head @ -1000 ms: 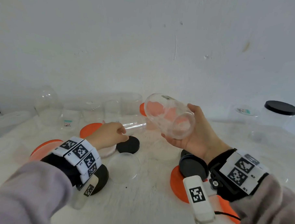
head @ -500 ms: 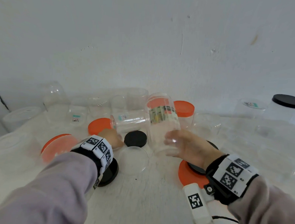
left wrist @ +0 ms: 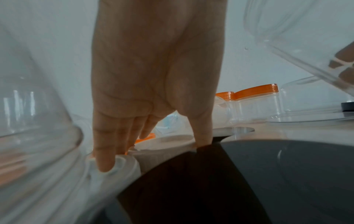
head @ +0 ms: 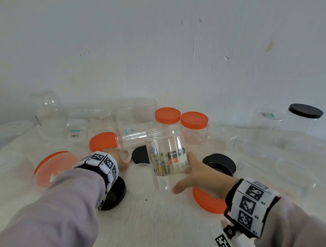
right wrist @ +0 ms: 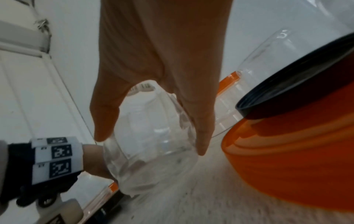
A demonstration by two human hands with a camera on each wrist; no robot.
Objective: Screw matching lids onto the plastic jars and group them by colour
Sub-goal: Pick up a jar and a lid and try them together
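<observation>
White wall fills the upper half of the head view, and below it a pale surface (head: 154,222) carries many clear plastic jars and loose lids. Your right hand (head: 202,176) wraps a clear labelled jar (head: 166,157), upright and lidless, near the middle of the surface; I cannot tell whether its base touches down. Your left hand (head: 117,157) reaches just left of it, toward a white lid (head: 128,155) beside a loose black lid (head: 140,155). 2 jars with orange lids (head: 167,115) stand together at the back, and 1 jar with a black lid (head: 305,111) stands far right. Loose orange lids lie at left and under your right wrist.

From the left wrist view, your left grip is narrow: fingers (left wrist: 104,151) and thumb pinch the rim of the white lid (left wrist: 164,141), which lies low on the surface. A black lid (left wrist: 268,174) fills the foreground.

From the right wrist view, your right grip is wide, thumb on 1 side and fingers (right wrist: 203,128) on the other, curled round the clear jar (right wrist: 151,144). A large orange lid (right wrist: 291,159) with a black lid (right wrist: 298,72) on it sits just beside the hand.

You appear to be at the matching step: jar held, lid being picked. Next, you would likely lift the lid, centre it level on the jar mouth, and turn it while your right hand holds the jar steady. If it does not fit, try another lid.
</observation>
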